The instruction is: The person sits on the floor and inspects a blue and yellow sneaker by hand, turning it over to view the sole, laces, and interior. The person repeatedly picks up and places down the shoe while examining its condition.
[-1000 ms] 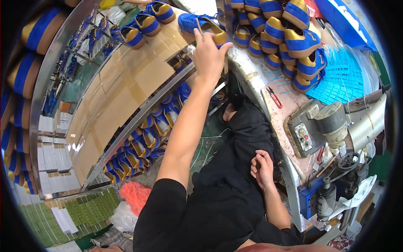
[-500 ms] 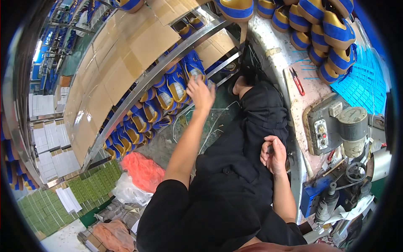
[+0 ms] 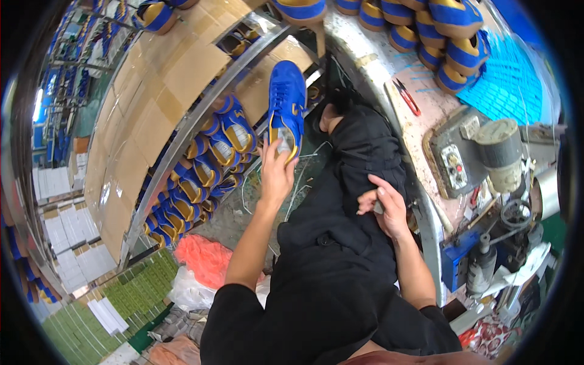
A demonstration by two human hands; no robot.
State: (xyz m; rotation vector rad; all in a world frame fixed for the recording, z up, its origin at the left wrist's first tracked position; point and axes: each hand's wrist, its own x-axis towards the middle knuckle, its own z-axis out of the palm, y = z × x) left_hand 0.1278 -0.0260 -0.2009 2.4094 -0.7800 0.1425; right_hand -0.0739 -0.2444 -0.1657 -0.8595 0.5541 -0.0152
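My left hand [image 3: 278, 173] grips a blue lace-up shoe [image 3: 287, 100] with gold lining by its heel, toe pointing away from me. The shoe is held up in front of the rack [image 3: 210, 109], whose lower shelf carries a crowd of similar blue and gold shoes [image 3: 222, 157]. Above my right thigh, my right hand [image 3: 389, 210] has its fingers partly curled, the index finger stretched out. Something small and greyish shows between those fingers, too small to make out.
Cardboard [image 3: 158, 85] covers the rack's top. On the right, a workbench [image 3: 359, 52] holds piled shoes [image 3: 453, 42], red-handled snips [image 3: 409, 97], blue strips [image 3: 502, 79] and a machine with a motor [image 3: 500, 158]. A red plastic bag [image 3: 204, 258] and stacked green boxes [image 3: 137, 271] lie at lower left.
My left hand has taken a shoe from the rack and drawn it out toward me. My right hand has shifted slightly, its index finger now extended. The view has turned a little.
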